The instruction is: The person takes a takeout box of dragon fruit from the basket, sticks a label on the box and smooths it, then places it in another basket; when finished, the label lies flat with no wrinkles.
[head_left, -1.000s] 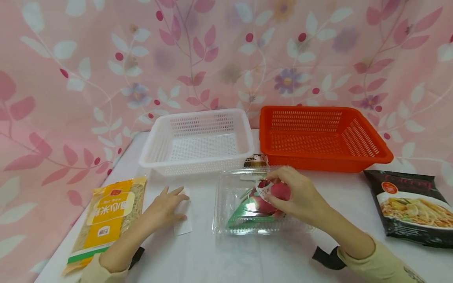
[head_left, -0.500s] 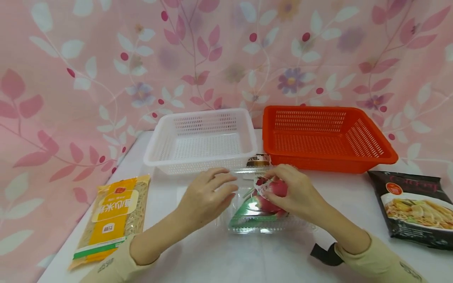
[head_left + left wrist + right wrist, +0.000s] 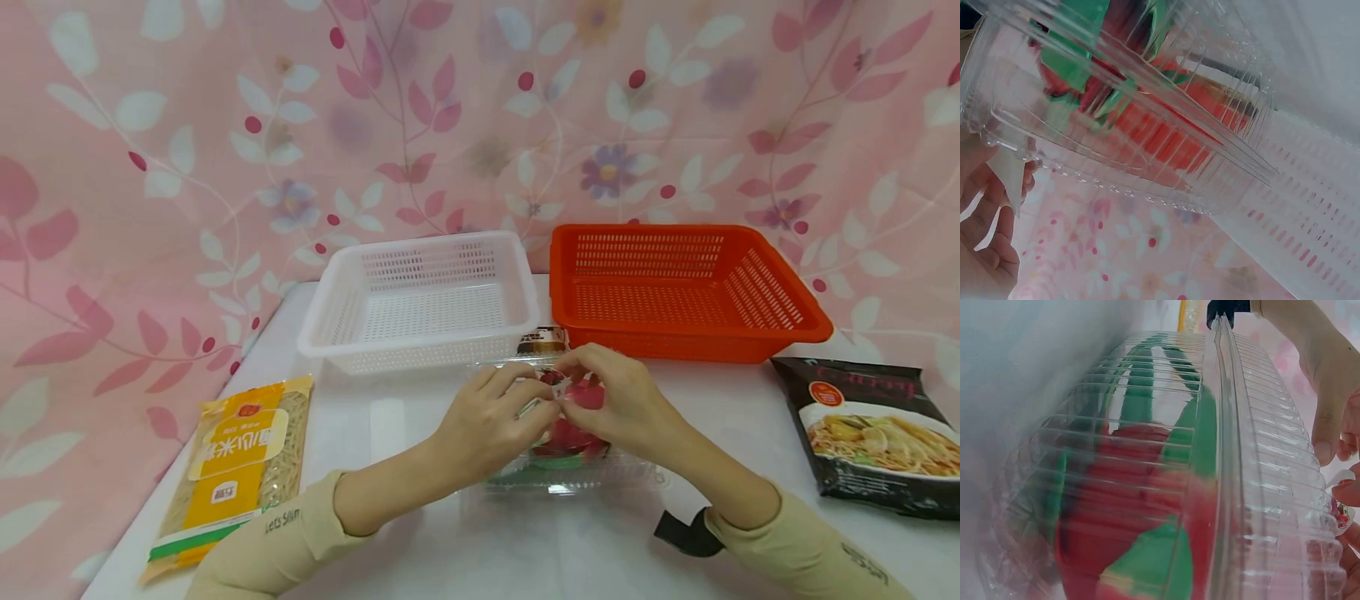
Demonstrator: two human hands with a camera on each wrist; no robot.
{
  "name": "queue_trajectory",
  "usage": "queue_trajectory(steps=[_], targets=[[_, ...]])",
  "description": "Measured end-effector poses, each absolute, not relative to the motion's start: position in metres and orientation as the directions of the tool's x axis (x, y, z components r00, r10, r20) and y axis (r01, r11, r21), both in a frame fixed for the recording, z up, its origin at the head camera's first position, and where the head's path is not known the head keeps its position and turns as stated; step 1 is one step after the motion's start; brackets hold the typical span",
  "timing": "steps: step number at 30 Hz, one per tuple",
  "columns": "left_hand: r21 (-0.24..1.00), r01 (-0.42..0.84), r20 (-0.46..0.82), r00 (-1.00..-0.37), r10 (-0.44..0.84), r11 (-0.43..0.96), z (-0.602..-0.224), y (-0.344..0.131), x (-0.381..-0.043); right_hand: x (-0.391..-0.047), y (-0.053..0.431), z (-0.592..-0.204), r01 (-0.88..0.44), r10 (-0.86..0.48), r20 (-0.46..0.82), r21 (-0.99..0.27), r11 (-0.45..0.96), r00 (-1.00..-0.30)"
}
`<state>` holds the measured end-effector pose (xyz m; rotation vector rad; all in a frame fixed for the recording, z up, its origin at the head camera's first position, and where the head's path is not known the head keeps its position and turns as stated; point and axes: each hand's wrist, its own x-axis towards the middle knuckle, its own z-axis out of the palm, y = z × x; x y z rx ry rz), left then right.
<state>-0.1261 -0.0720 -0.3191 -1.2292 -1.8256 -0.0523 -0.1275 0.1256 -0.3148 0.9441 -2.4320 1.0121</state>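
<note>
A clear plastic clamshell box (image 3: 573, 483) lies closed on the table, holding red-and-green contents (image 3: 1141, 506) that look like dragon fruit. Over its lid, my right hand (image 3: 622, 408) pinches a white sticker (image 3: 559, 388) with a red fruit picture between thumb and forefinger. My left hand (image 3: 491, 421) reaches across the box's left side, its bent fingers and thumb meeting at the sticker's left edge. In the left wrist view the sticker (image 3: 1010, 172) hangs pale and bent from fingers beside the lid. The fingers hide much of it in the head view.
Behind the box stand a white basket (image 3: 416, 350) and a red basket (image 3: 690, 346), with a small brown-labelled item (image 3: 542, 340) between. Left is a yellow rice-noodle bag (image 3: 232, 467); right, a black noodle packet (image 3: 877, 433). A white paper strip (image 3: 387, 421) lies left of the box.
My left hand has left the white paper strip and moved right, over the box, to the sticker. The right hand keeps its pinch on the sticker in nearly the same spot.
</note>
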Motion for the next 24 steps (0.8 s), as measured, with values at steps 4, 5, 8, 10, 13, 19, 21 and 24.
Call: queue_trajectory(steps=[4, 5, 8, 10, 13, 19, 21, 24], targets=[[-0.435, 0.739, 0.695, -0.087, 0.714, 0.514, -0.321, -0.072, -0.128, -0.128, 0.125, -0.314, -0.675, -0.443, 0.51, -0.531, 0.512, -0.737], [-0.438, 0.735, 0.697, -0.086, 0.712, 0.517, -0.322, -0.072, -0.128, -0.128, 0.125, -0.314, -0.67, -0.442, 0.503, -0.538, 0.512, -0.742], [-0.444, 0.727, 0.702, -0.081, 0.708, 0.524, -0.323, -0.072, -0.128, -0.128, 0.125, -0.314, -0.66, -0.443, 0.489, -0.548, 0.514, -0.751], [-0.434, 0.734, 0.708, -0.08, 0.702, 0.522, -0.324, -0.072, -0.128, -0.128, 0.125, -0.314, -0.662, -0.443, 0.493, -0.544, 0.515, -0.749], [-0.403, 0.754, 0.718, -0.091, 0.69, 0.519, -0.325, -0.072, -0.127, -0.131, 0.124, -0.315, -0.671, -0.436, 0.512, -0.526, 0.522, -0.74], [-0.336, 0.782, 0.726, -0.141, 0.673, 0.525, -0.329, -0.072, -0.126, -0.14, 0.123, -0.317, -0.671, -0.421, 0.527, -0.51, 0.538, -0.738], [-0.325, 0.782, 0.727, -0.154, 0.67, 0.532, -0.331, -0.072, -0.126, -0.142, 0.123, -0.318, -0.663, -0.419, 0.518, -0.513, 0.545, -0.746], [-0.315, 0.781, 0.724, -0.17, 0.668, 0.54, -0.334, -0.071, -0.126, -0.146, 0.122, -0.321, -0.643, -0.42, 0.489, -0.525, 0.558, -0.764]])
